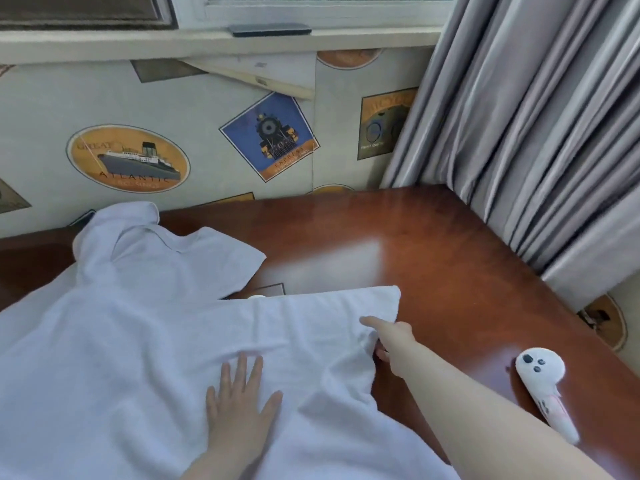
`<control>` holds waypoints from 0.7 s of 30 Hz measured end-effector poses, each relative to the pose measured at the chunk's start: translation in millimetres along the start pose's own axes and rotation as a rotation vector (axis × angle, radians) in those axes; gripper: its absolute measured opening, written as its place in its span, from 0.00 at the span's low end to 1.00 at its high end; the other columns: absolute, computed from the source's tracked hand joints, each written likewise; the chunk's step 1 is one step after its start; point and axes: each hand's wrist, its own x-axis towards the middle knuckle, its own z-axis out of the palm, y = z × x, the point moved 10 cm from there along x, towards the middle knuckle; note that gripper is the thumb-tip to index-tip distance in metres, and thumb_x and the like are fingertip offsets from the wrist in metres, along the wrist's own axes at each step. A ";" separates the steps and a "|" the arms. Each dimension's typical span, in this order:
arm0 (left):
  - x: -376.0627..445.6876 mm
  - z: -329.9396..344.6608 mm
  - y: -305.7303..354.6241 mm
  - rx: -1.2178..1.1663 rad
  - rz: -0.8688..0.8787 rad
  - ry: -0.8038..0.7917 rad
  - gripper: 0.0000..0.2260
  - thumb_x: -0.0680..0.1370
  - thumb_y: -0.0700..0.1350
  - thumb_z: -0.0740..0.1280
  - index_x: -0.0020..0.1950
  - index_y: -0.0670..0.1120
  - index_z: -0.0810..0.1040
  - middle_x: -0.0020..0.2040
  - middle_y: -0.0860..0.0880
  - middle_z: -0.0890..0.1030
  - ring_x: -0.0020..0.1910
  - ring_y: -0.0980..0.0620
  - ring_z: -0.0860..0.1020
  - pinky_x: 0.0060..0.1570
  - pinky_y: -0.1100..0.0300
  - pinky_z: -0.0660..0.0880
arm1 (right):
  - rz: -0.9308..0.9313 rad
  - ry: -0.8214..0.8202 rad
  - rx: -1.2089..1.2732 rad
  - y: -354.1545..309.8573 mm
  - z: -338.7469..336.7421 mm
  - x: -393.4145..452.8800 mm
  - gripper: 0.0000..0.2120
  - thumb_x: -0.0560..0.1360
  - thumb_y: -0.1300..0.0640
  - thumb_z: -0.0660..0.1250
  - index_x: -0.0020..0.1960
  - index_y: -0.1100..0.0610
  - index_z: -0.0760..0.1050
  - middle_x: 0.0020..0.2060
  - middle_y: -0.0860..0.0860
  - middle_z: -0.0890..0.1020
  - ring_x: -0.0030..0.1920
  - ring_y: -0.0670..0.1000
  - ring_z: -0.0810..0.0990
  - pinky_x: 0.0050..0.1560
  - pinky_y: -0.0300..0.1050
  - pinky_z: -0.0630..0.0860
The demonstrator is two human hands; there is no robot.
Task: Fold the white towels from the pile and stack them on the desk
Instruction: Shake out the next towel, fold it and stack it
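The left hand (239,403) presses flat on the soft white towel (145,341) on the shiny brown wooden bench (433,258). The right hand (391,341) pinches its edge, probably to fold it over next.

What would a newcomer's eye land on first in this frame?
A large white terry towel sprawls over the left half of the glossy reddish-brown wooden desk. The left hand presses flat on it; the right hand pinches its right edge. A white handheld controller lies far right.

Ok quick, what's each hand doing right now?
Left hand: open, fingers spread, pressing flat on the white towel.
Right hand: pinches the towel's right edge, fingers tucked under it.
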 end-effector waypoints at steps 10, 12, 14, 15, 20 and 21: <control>23.6 -36.2 1.5 -0.251 -0.014 0.414 0.30 0.77 0.68 0.39 0.78 0.60 0.49 0.79 0.61 0.43 0.78 0.58 0.42 0.67 0.35 0.57 | -0.078 -0.405 -0.130 -53.8 77.2 11.3 0.16 0.75 0.58 0.69 0.61 0.61 0.76 0.54 0.61 0.84 0.52 0.58 0.84 0.59 0.55 0.78; 27.1 -41.3 -0.6 -0.230 -0.054 0.461 0.31 0.77 0.67 0.39 0.78 0.57 0.53 0.79 0.59 0.46 0.79 0.55 0.46 0.69 0.35 0.55 | -0.215 -0.348 -0.443 -77.6 77.3 21.4 0.16 0.77 0.58 0.65 0.63 0.60 0.73 0.58 0.61 0.81 0.54 0.56 0.82 0.54 0.49 0.79; 29.1 -42.1 -3.5 -0.206 -0.072 0.534 0.31 0.77 0.67 0.39 0.77 0.56 0.55 0.79 0.58 0.48 0.79 0.54 0.46 0.70 0.37 0.52 | -0.342 -0.186 -0.754 -93.3 71.2 27.7 0.21 0.77 0.56 0.64 0.68 0.60 0.66 0.61 0.59 0.77 0.59 0.56 0.78 0.55 0.48 0.75; 30.7 -42.8 -5.7 -0.200 -0.069 0.569 0.31 0.77 0.67 0.40 0.77 0.57 0.53 0.79 0.59 0.48 0.79 0.55 0.45 0.71 0.38 0.51 | -0.363 -0.153 -0.791 -91.1 70.8 30.6 0.25 0.76 0.55 0.66 0.70 0.59 0.63 0.62 0.58 0.76 0.61 0.57 0.77 0.57 0.48 0.75; 30.6 -47.6 -8.6 -0.072 0.029 0.873 0.31 0.76 0.63 0.47 0.78 0.55 0.57 0.79 0.51 0.55 0.79 0.47 0.53 0.68 0.35 0.53 | -0.426 -0.214 -0.958 -34.5 81.2 33.2 0.37 0.65 0.45 0.71 0.71 0.46 0.60 0.60 0.43 0.74 0.64 0.49 0.73 0.59 0.48 0.65; 30.3 -51.0 -6.3 -0.052 0.071 0.936 0.30 0.76 0.61 0.48 0.78 0.54 0.58 0.79 0.50 0.57 0.78 0.45 0.55 0.67 0.34 0.55 | -0.462 -0.203 -0.983 -35.4 81.8 34.7 0.36 0.65 0.44 0.70 0.70 0.45 0.61 0.59 0.41 0.73 0.64 0.48 0.72 0.59 0.48 0.63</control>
